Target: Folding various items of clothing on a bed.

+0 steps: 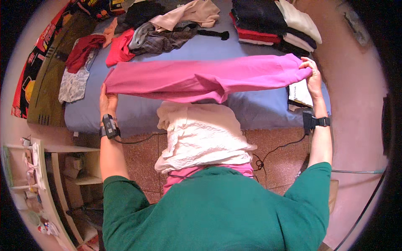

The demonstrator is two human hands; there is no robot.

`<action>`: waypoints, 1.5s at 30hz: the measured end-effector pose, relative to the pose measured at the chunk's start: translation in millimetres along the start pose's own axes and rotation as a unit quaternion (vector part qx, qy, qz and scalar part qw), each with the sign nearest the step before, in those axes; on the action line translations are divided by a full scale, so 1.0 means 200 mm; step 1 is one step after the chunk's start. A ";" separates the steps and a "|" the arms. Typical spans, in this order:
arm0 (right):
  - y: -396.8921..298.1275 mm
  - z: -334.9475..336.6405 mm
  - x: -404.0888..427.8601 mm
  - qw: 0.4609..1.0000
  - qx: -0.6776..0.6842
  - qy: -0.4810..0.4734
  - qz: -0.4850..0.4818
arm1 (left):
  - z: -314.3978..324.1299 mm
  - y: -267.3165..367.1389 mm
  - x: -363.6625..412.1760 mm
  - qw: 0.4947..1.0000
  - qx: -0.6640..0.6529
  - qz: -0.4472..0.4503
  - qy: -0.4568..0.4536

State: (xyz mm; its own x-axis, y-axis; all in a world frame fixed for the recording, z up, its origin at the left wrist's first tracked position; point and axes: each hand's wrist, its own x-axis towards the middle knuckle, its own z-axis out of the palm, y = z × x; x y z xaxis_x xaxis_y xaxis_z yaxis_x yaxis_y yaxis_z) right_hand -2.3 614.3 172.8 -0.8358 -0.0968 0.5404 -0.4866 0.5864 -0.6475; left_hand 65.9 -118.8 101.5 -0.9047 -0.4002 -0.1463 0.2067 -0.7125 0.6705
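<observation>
A pink cloth garment (176, 77) is stretched sideways between my two hands, above a bed with a blue sheet (257, 108). My left hand (108, 99) grips its left end. At its right end, the fingers of my right hand (310, 73) are closed on the bunched fabric. The garment sags a little in the middle, where a fold shows. A crumpled white cloth (204, 135) lies over my lap, just below the garment.
Loose clothes (163, 39) lie heaped at the bed's far left, beside a dark red cloth (84, 50). Folded clothes (257, 18) are stacked far right. A folded white garment (300, 92) lies near my right hand. Cables run from both wrist devices. Shelves (40, 163) stand left.
</observation>
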 end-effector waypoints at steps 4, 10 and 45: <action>0.25 0.18 -0.10 0.997 0.010 -0.046 0.064 | -0.04 -0.04 0.13 0.999 0.013 0.029 0.041; 0.49 0.42 -0.41 0.956 0.054 -0.145 0.249 | 0.06 -0.34 0.13 0.957 0.258 -0.037 0.127; -1.55 0.28 0.66 0.889 0.374 -0.229 -0.129 | 2.23 0.58 -1.02 0.672 0.381 0.285 -0.568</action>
State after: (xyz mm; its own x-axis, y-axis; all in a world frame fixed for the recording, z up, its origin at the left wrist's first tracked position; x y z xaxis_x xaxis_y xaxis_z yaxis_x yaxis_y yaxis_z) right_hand 24.1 374.8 415.3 -0.6045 -0.5678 0.5588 -0.5670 -0.1861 -0.8024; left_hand 108.1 137.3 534.7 -0.5501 0.5225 0.6514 0.7805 0.0443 0.6236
